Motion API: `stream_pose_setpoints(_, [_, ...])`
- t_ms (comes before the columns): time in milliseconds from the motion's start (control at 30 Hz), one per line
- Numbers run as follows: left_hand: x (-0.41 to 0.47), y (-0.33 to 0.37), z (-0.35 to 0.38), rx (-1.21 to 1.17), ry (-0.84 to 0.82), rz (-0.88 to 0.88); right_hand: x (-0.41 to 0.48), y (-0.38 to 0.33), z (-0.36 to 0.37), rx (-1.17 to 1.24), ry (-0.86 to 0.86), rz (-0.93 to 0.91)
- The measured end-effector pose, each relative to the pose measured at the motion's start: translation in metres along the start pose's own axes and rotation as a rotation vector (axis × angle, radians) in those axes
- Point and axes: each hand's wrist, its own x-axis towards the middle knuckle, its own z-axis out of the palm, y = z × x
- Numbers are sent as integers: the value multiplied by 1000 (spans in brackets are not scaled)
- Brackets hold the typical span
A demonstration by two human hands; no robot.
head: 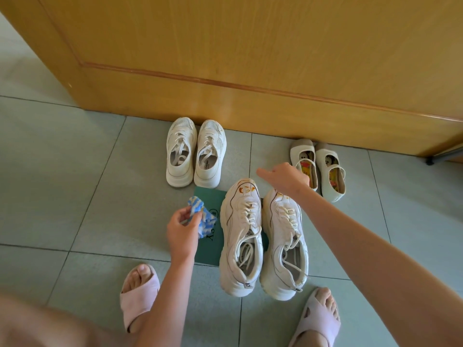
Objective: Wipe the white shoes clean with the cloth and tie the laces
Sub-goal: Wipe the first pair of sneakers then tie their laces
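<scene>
The white shoes (241, 236) are really off-white, with yellow-orange stains on the toes and thin brownish lines along the seams. The cloth (203, 216) is a fuzzy blue and white mix. Under them there's a dark green card (208, 249) with black lettering. The other sneakers (195, 154) are cream, the flats (330, 171) beige with bright cartoon insoles, and the slippers (139, 296) pale pink. The floor (62, 171) is grey-green tile with dark grout, and the door (225, 58) is honey-yellow woodgrain.

Green mat (211, 251) half under white shoes (241, 229)
</scene>
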Motion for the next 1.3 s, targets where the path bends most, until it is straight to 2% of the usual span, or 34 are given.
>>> stream_pose_setpoints(133, [0,2,0,-5,-4,-10,-5,-5,3,168,11,-45])
stream_pose_setpoints(300, [3,5,-7,-49,20,-34,-18,-30,1,608,-132,-188])
stream_pose_setpoints(367, [7,5,-13,-67,49,-53,-26,-41,5,673,-179,-283])
stream_pose_setpoints(467, [13,8,-24,-107,91,-84,-34,-57,27,549,-183,-395])
stream_pose_setpoints(633, [19,10,-37,-151,134,-113,-46,-77,66,570,-266,-319])
stream_pose_setpoints(767, [17,13,-38,-157,119,-111,-44,-87,78,458,-244,-287])
stream_pose_setpoints(900, [13,17,-37,-177,107,-101,-41,-90,87,386,-225,-297])
stream_pose_setpoints(1133, [10,26,-38,-262,38,-63,-43,-89,82,292,-309,-326])
stream_pose_setpoints(1200, [9,31,-40,-281,29,-48,-46,-87,70,260,-269,-382])
stream_pose_setpoints(1300, [6,41,-40,-307,10,-36,-57,-78,46,350,-153,-413])
